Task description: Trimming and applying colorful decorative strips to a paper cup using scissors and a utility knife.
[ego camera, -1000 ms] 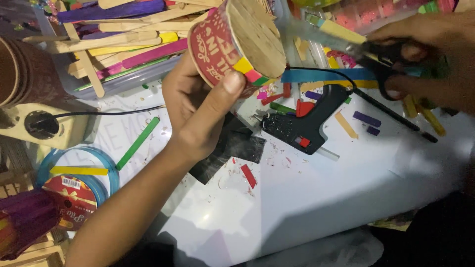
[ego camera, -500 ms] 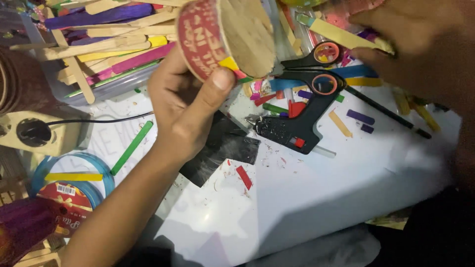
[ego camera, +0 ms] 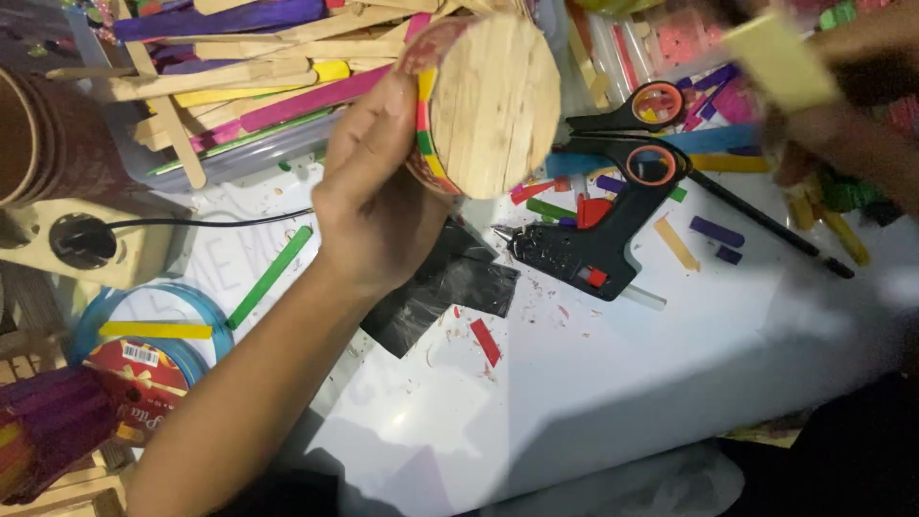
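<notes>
Wooden-stick-covered cup (ego camera: 483, 101) gripped upper centre by left hand (ego camera: 378, 187), base already clad, side only partly; yellow stick (ego camera: 780, 62) pinched in blurred right hand (ego camera: 828, 134), glue gun (ego camera: 589, 249) idle on counter (ego camera: 670, 383).

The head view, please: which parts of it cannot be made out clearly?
- Right hand: motion-blurred in the head view; its grip on the yellow stick is unclear.
- Cup: its side is hidden by the left hand.
- Brown cups: cut off by the left edge.
</notes>
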